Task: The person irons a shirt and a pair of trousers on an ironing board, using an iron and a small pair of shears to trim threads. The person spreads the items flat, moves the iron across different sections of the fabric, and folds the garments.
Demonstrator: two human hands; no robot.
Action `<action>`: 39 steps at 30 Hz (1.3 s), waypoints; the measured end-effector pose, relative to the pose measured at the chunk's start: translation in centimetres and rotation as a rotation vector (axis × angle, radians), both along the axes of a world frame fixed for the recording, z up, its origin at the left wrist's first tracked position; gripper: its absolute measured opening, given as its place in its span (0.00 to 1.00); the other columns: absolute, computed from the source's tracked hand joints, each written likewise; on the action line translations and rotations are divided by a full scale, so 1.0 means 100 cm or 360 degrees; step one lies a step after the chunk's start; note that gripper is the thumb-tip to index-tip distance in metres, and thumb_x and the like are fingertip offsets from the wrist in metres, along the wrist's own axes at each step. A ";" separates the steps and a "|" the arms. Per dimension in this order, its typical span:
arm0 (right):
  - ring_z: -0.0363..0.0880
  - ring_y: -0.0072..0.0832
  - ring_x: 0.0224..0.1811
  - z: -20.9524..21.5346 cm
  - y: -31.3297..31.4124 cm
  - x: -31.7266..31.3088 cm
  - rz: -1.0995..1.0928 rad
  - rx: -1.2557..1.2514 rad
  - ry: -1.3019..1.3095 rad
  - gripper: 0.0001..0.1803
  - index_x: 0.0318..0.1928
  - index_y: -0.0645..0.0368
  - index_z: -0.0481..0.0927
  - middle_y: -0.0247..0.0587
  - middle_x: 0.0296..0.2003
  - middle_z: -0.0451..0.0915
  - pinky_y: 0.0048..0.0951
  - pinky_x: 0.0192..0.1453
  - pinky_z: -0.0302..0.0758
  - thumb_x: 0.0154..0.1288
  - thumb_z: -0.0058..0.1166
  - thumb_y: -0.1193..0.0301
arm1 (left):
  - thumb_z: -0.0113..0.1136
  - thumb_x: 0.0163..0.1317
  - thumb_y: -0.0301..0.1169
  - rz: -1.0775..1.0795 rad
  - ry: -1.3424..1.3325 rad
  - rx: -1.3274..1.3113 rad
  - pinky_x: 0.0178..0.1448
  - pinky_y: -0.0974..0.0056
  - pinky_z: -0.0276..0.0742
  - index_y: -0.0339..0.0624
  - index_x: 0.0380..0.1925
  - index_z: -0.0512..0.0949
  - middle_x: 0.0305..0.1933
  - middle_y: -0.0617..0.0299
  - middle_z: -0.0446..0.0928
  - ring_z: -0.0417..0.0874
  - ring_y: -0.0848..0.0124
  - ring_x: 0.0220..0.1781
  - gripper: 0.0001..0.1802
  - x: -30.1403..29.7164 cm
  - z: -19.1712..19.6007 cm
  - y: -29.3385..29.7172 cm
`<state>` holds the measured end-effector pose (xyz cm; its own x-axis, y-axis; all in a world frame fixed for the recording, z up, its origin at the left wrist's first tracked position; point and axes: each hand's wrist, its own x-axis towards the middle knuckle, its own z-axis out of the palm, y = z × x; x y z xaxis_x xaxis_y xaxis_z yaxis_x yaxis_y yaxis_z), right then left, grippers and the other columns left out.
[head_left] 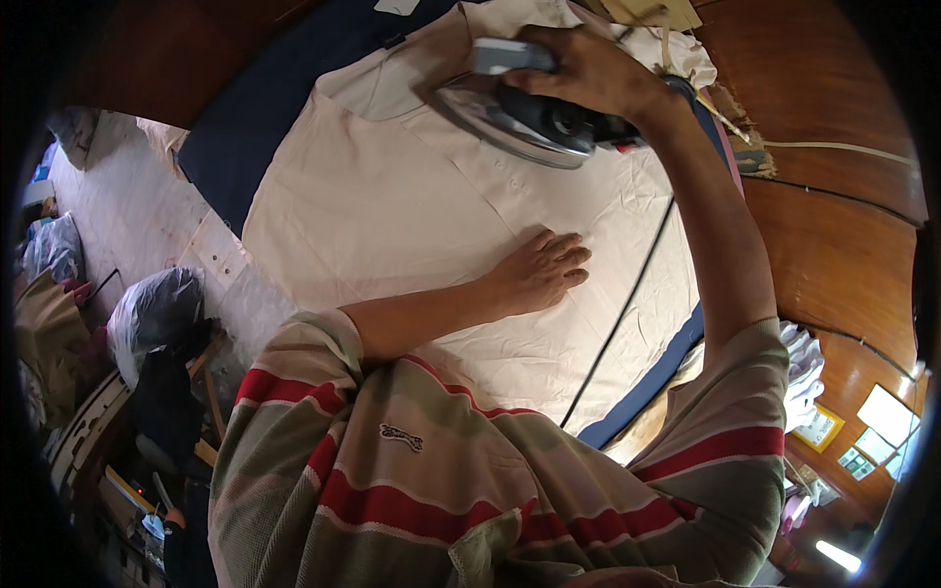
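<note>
A cream-coloured garment [363, 216] with a row of small buttonholes or buttons lies spread over a dark blue cloth [240, 162]. At its far right part, my right hand [593, 73] is wrapped round the handle of a clothes iron [534, 122]. The iron's soleplate is tilted over the cloth near the collar area; whether it touches is hard to tell through the blur. My left hand [541, 271] rests on the garment nearer to me, palm down, fingers loosely spread and slightly curled, holding nothing.
A thin black cord [627, 304] runs across the garment's right side. Wooden panelling [823, 245] with wires stands on the right. At the left are a stuffed plastic bag [157, 314] and piled goods on a pale floor [127, 196]. Crumpled white cloth [676, 54] lies at the far right.
</note>
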<state>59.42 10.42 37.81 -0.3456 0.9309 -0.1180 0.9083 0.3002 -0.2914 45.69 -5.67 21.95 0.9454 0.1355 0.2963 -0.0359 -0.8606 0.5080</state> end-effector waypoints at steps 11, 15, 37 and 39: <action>0.80 0.46 0.34 -0.004 0.053 -0.049 0.0631 -0.0065 -0.0034 0.28 0.43 0.63 0.77 0.55 0.31 0.80 0.38 0.40 0.77 0.50 0.56 0.52 | 0.48 0.61 0.35 0.0110 0.0016 -0.0128 0.65 0.56 0.56 0.53 0.41 0.80 0.54 0.69 0.72 0.62 0.71 0.65 0.13 -0.003 0.007 -0.021; 0.79 0.34 0.44 -0.006 0.040 -0.056 0.0615 -0.0286 -0.0175 0.26 0.50 0.47 0.78 0.35 0.41 0.80 0.32 0.51 0.75 0.55 0.54 0.48 | 0.47 0.61 0.35 0.0077 0.0000 -0.0276 0.66 0.56 0.53 0.52 0.41 0.80 0.54 0.68 0.72 0.61 0.71 0.65 0.13 -0.006 0.008 -0.019; 0.81 0.36 0.32 -0.001 0.033 -0.080 0.0404 -0.0084 -0.0195 0.23 0.47 0.51 0.77 0.44 0.28 0.81 0.34 0.40 0.77 0.52 0.58 0.54 | 0.54 0.58 0.35 0.1820 0.0232 0.0303 0.45 0.56 0.74 0.46 0.40 0.76 0.43 0.55 0.78 0.79 0.57 0.43 0.12 -0.166 0.018 0.224; 0.81 0.36 0.32 0.002 0.035 -0.091 0.0337 -0.0187 -0.0225 0.23 0.47 0.51 0.77 0.43 0.28 0.81 0.34 0.40 0.78 0.52 0.58 0.54 | 0.53 0.58 0.35 0.1834 0.0340 0.0243 0.41 0.58 0.76 0.48 0.36 0.76 0.38 0.55 0.79 0.80 0.57 0.38 0.08 -0.170 0.022 0.229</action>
<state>50.29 13.97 38.01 -0.5034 0.8168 -0.2819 0.8630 0.4594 -0.2100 28.73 17.28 24.11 0.3207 0.9178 0.2340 0.8748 -0.3818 0.2984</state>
